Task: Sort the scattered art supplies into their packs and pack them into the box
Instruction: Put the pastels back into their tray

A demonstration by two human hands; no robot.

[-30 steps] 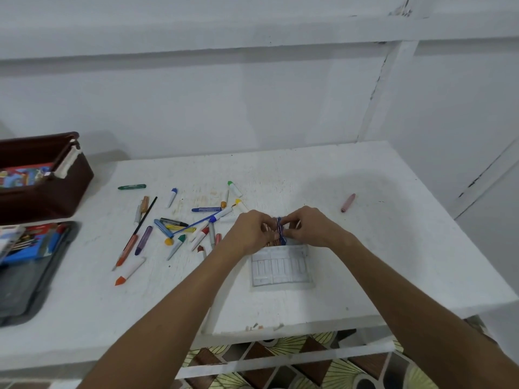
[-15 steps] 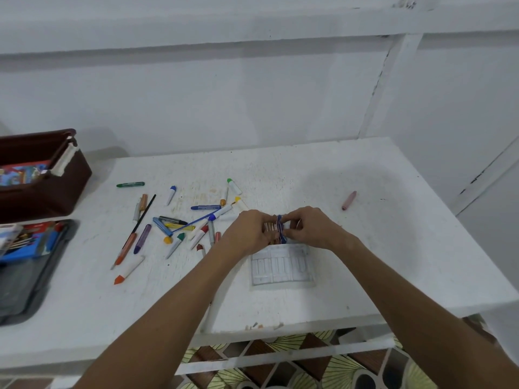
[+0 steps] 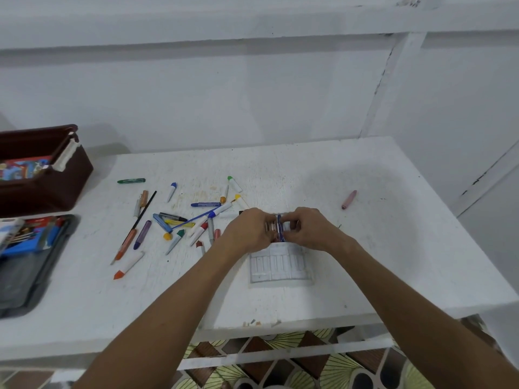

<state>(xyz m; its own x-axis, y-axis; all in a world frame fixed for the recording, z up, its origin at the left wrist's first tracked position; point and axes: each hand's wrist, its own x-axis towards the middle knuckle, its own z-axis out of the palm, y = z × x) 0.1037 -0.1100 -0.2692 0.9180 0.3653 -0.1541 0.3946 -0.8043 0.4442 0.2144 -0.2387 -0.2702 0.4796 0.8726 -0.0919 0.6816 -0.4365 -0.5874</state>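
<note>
My left hand [image 3: 247, 230] and my right hand [image 3: 304, 230] meet over the far end of a clear plastic crayon tray [image 3: 280, 266] lying on the white table [image 3: 365, 262]. Between the fingertips both hands pinch a blue crayon [image 3: 279, 227] beside a few crayons sitting in the tray's top. Several loose crayons and markers [image 3: 179, 217] lie scattered left of my hands. One pink crayon [image 3: 349, 199] lies alone to the right. The brown box [image 3: 42, 175] stands at the far left.
An open dark pencil case [image 3: 31, 262] with coloured supplies lies at the left edge, below the brown box. A white wall rises behind the table. A patterned floor shows under the table's front edge.
Both hands have stayed together at the tray's top, only shifting their fingers slightly on the blue crayon. The scattered supplies have not moved.
</note>
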